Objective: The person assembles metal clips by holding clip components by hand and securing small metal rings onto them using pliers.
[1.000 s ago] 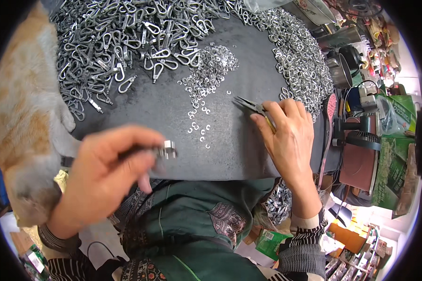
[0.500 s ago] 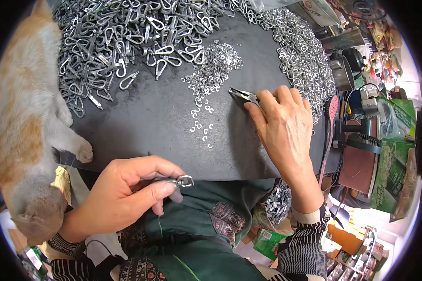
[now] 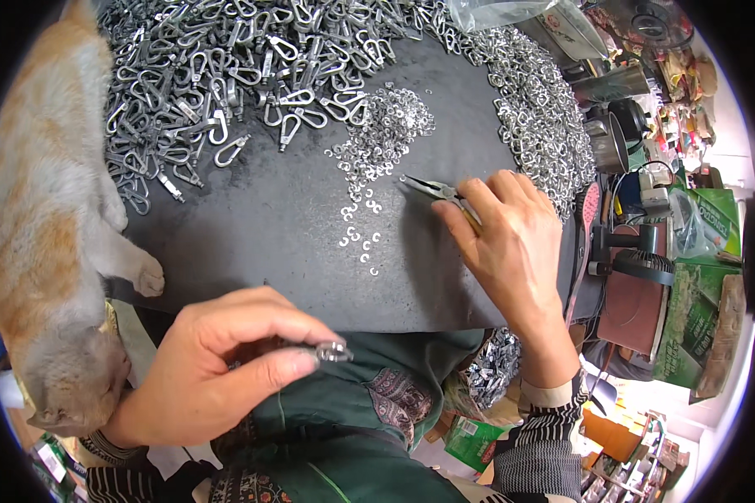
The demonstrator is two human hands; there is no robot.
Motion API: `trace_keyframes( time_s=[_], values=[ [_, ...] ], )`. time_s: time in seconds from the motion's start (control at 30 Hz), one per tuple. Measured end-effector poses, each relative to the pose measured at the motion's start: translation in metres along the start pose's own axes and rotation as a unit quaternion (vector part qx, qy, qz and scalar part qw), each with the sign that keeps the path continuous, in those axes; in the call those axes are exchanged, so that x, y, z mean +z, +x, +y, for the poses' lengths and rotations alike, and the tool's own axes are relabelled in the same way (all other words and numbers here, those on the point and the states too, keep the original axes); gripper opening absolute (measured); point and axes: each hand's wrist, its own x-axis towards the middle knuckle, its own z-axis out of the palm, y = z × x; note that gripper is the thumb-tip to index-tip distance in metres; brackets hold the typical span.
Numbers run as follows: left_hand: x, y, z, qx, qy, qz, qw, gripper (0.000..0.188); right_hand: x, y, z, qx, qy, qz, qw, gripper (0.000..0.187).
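My left hand is closed in front of the table's near edge, over my lap, pinching a metal snap hook with its ring end sticking out past thumb and forefinger. Most of the hook lies hidden in the fingers. My right hand is wrapped round a pair of pliers above the table's right half. A small bright ring seems to sit at the pliers' tips. Left of those tips lies a heap of small C-shaped rings, with several loose rings strung out toward me.
A cat stretches along the left edge, one paw on the dark table. Snap hooks are heaped at the far left, metal rings at the far right. A pink brush and a small fan stand right of the table.
The pliers have shifted slightly left and toward me, away from the small-ring heap. My left hand has turned a little, tilting the snap hook's end. The cat's head has moved slightly.
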Motion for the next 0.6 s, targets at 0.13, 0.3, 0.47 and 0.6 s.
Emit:
trace_keyframes(
  time_s=[0.13, 0.3, 0.47, 0.6],
  values=[
    [-0.006, 0.022, 0.015, -0.084, -0.066, 0.049, 0.993, 0.02, -0.019, -0.002, 0.008, -0.12, 0.103, 0.016, 0.987, 0.03],
    [-0.007, 0.035, 0.0, -0.096, -0.148, 0.026, 0.984, 0.02, -0.031, -0.007, -0.002, -0.183, 0.138, 0.03, 0.973, 0.034],
    [0.0, 0.03, -0.005, -0.142, -0.159, 0.0, 0.977, 0.021, -0.032, -0.008, -0.003, -0.205, 0.158, 0.03, 0.966, 0.034],
    [0.003, 0.029, -0.006, -0.142, -0.165, -0.008, 0.976, 0.021, -0.035, -0.006, -0.008, -0.221, 0.154, 0.025, 0.963, 0.034]
  ],
)
